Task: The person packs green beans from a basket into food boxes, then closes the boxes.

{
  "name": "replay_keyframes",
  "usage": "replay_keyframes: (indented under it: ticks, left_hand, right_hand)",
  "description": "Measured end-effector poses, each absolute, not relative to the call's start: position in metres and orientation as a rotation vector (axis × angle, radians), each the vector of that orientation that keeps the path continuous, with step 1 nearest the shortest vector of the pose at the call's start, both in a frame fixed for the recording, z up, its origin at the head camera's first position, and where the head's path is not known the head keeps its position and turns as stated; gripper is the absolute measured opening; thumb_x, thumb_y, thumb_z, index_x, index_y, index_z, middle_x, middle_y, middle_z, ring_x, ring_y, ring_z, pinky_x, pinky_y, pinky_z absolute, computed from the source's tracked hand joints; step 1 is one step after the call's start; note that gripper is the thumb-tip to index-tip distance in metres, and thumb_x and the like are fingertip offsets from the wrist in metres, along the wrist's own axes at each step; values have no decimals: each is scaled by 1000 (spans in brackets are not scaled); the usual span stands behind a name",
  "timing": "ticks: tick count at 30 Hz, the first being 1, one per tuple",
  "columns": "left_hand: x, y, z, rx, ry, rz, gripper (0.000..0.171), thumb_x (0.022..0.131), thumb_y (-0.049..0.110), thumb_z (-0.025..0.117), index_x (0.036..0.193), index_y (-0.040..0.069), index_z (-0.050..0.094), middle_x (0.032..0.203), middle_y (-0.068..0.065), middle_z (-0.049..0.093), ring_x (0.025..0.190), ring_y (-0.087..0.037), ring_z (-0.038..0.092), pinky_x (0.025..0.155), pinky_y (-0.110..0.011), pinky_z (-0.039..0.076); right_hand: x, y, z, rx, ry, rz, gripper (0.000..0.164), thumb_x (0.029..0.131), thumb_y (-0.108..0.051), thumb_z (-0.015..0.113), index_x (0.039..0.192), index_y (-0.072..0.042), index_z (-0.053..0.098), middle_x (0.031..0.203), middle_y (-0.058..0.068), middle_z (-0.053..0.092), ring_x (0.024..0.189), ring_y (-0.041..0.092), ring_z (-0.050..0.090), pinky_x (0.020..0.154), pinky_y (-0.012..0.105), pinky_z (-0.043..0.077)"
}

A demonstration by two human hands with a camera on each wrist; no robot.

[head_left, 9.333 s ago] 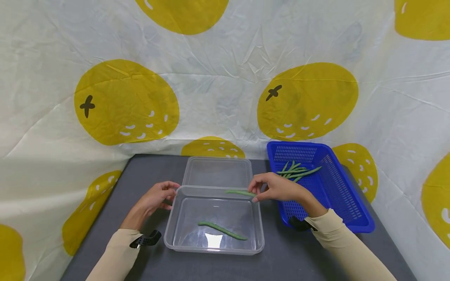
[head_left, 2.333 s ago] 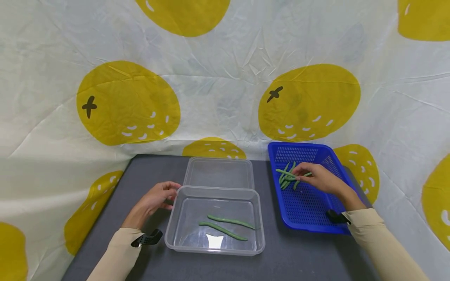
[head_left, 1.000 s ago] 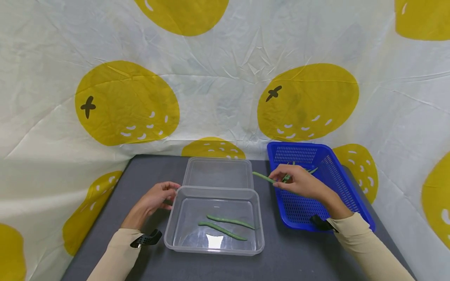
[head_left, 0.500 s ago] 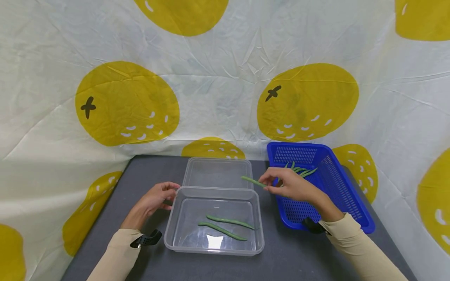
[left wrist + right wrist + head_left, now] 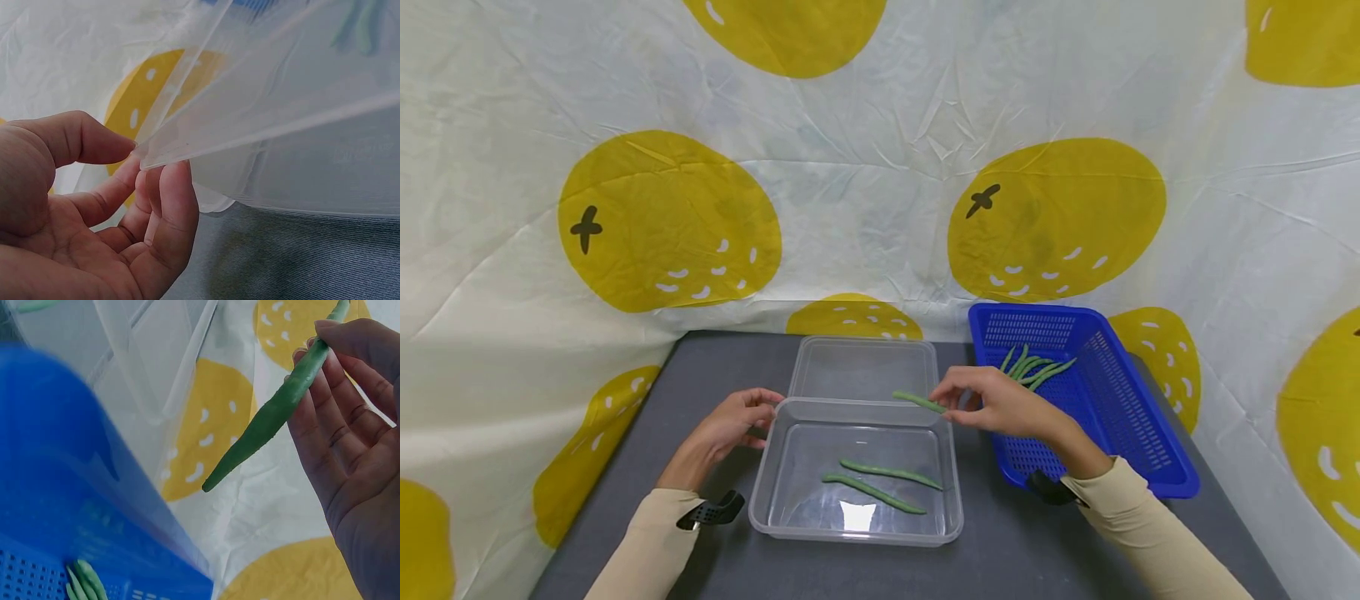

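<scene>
My right hand (image 5: 1000, 407) pinches a green bean (image 5: 917, 401) between thumb and fingers, over the back right corner of a clear plastic container (image 5: 801, 446). In the right wrist view the held green bean (image 5: 275, 415) slants past the fingers, its free end pointing down. Two green beans (image 5: 874, 493) lie side by side on the container's floor. At the container's back left corner, my left hand (image 5: 733, 429) grips the rim; the left wrist view has thumb and fingertips at that rim corner (image 5: 147, 159).
A blue perforated basket (image 5: 1138, 433) stands to the right, with several green beans (image 5: 1033, 371) at its far left. Behind the container lies a clear lid (image 5: 865, 367) on the dark table (image 5: 1022, 550). A white sheet with yellow fruit prints hangs behind.
The bean held at first now lies in the container beside the other. My right hand has since taken another bean from the basket and moved left with it. My left hand has stayed put.
</scene>
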State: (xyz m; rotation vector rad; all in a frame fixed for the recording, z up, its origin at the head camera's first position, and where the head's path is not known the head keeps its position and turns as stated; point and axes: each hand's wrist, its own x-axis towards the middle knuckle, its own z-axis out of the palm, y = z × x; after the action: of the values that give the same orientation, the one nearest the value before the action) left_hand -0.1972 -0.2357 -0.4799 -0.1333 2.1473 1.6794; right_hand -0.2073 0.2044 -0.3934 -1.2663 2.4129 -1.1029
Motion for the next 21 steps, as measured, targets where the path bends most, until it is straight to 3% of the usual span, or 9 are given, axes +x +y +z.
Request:
replay_keyframes:
  ticks: [21]
  left_hand:
    - [-199, -237, -481, -145, 2147, 1679, 40, 95, 11, 58, 133, -3, 56, 105, -18, 65, 85, -22, 61, 65, -38, 57]
  right_hand:
    - [-197, 163, -403, -1404, 2264, -1071, 24, 94, -10, 71, 118, -16, 71, 104, -3, 68, 90, 6, 65, 74, 29, 59]
